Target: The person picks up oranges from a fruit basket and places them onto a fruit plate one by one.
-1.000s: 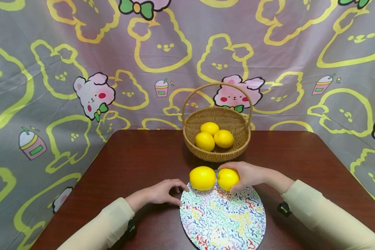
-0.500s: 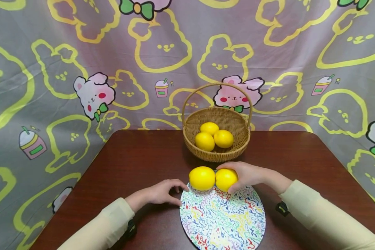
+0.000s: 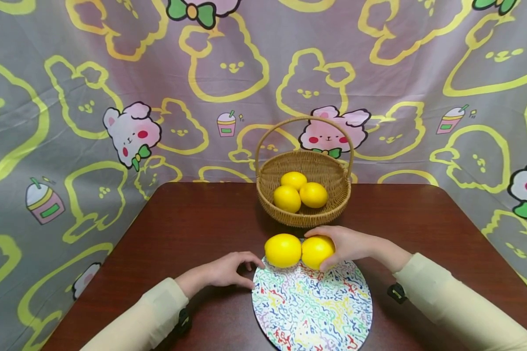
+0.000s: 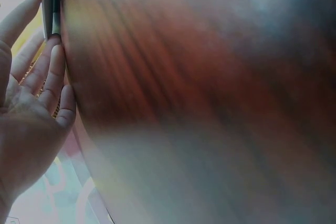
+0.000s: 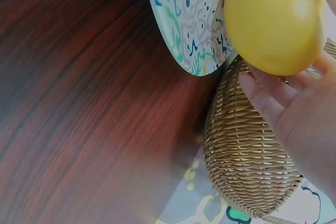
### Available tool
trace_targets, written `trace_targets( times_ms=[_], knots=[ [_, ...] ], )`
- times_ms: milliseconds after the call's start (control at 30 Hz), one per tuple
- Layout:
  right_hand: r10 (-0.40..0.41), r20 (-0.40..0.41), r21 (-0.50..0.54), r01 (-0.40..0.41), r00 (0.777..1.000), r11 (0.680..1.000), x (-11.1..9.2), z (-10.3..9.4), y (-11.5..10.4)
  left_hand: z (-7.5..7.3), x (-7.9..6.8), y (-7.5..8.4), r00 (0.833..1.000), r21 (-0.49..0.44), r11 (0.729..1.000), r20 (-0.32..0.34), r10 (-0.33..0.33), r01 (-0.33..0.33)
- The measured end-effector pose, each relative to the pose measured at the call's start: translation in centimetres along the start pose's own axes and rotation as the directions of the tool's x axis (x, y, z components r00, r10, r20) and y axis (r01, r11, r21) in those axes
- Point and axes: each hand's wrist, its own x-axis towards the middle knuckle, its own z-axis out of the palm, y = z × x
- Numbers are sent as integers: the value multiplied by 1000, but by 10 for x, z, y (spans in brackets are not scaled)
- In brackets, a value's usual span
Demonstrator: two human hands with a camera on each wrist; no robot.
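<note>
In the head view my right hand (image 3: pixel 353 244) grips a yellow lemon (image 3: pixel 315 252) from its right side, fingers behind and thumb in front. The lemon is at the far rim of a round board (image 3: pixel 314 312) covered in colourful squiggles. Right beside it, to the left, lies another lemon (image 3: pixel 283 250). My left hand (image 3: pixel 224 270) is at the board's left edge, its fingers loosely bent and the tips at the rim. The left wrist view shows that hand (image 4: pixel 37 98) with an uncovered palm, fingertips by the board's edge (image 4: pixel 47 9).
A wicker basket (image 3: pixel 305 219) with a tall handle stands behind the board, holding three lemons (image 3: pixel 313 195). Everything rests on a dark reddish-brown table (image 3: pixel 202 214). A patterned cloth (image 3: pixel 167 58) hangs around the back and sides.
My right hand has shifted slightly left with its lemon, closing the gap to the other lemon. The left hand has stayed at the board's edge.
</note>
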Motion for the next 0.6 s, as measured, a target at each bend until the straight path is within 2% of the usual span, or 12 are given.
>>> trace_targets(
  times_ms=[367,600],
  knots=[
    [20,1,0,-20,1000,1000,-2,0,-5,0,0,0,1000,-8,1000,4,7,-7],
    [6,-20,-17,-6,1000,1000,-3,-2,-5,0,0,0,1000,-3,1000,5,8,-8]
  ],
)
